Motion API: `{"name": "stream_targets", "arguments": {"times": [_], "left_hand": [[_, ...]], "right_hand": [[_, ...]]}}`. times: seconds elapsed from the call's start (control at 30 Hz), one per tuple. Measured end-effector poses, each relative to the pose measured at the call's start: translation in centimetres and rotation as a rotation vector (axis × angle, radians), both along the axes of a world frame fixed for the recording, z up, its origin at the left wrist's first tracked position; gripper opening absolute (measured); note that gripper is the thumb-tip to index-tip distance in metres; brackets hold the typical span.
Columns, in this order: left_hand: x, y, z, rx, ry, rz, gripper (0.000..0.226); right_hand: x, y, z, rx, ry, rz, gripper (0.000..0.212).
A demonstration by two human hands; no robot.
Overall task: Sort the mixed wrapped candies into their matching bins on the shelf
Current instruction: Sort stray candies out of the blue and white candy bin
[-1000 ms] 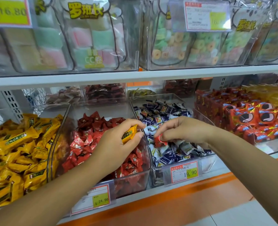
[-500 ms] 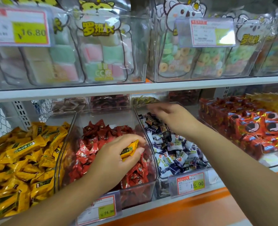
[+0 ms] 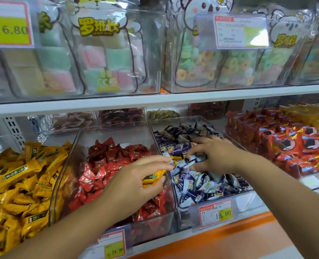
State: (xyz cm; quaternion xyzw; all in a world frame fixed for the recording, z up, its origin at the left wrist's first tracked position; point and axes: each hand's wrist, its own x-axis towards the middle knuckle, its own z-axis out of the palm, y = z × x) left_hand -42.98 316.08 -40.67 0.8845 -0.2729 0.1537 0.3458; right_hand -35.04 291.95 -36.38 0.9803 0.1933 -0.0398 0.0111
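Left hand [image 3: 134, 182] pinches a yellow foil-wrapped candy [image 3: 153, 178], frame centre, over the clear red-candy bin [image 3: 151, 230]. Right hand [image 3: 218, 157] rests bent fingers [image 3: 203, 140] among blue-and-white wrapped candies [image 3: 196, 186]; grip unclear.

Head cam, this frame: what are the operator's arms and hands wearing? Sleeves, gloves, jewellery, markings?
Nothing worn that shows. The left hand and right hand are ungloved, with no rings visible. The left forearm and right forearm are bare to the frame edge: no sleeve, watch, wristband or markings.
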Motion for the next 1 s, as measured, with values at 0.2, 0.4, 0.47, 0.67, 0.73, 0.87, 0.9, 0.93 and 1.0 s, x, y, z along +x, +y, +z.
{"name": "stream_targets", "arguments": {"times": [0.2, 0.4, 0.47, 0.67, 0.73, 0.87, 0.9, 0.93, 1.0], "left_hand": [[-0.4, 0.0, 0.1, -0.013, 0.011, -0.005, 0.037], [-0.2, -0.2, 0.0, -0.021, 0.008, 0.001, 0.031], [-0.3, -0.2, -0.1, -0.016, 0.012, 0.004, 0.032], [-0.5, -0.1, -0.2, -0.034, 0.018, 0.02, 0.036], [-0.5, -0.2, -0.2, -0.044, 0.004, 0.042, 0.034], [-0.5, 0.1, -0.1, -0.155, -0.053, 0.145, 0.022], [-0.5, 0.3, 0.0, -0.201, -0.051, 0.178, 0.019], [-0.5, 0.4, 0.1, -0.247, -0.035, 0.213, 0.016], [-0.6, 0.7, 0.2, -0.318, -0.003, 0.27, 0.013]], "right_hand": [[0.0, 1.0, 2.2, 0.126, -0.06, 0.007, 0.026], [1.7, 4.9, -2.9, 0.035, -0.213, 0.061, 0.064], [2.2, 5.1, -3.5, 0.037, -0.234, 0.033, 0.072], [2.0, 5.1, -3.7, 0.027, -0.251, 0.101, 0.057], [1.9, 5.3, -3.8, -0.002, -0.253, 0.08, 0.055], [1.6, 5.4, -3.9, 0.021, -0.291, 0.068, 0.046], [1.6, 5.1, -3.6, 0.064, -0.271, 0.067, 0.047], [1.5, 4.6, -3.1, 0.135, -0.238, 0.061, 0.048], [1.3, 3.5, -2.0, 0.356, -0.151, 0.06, 0.047]]}}
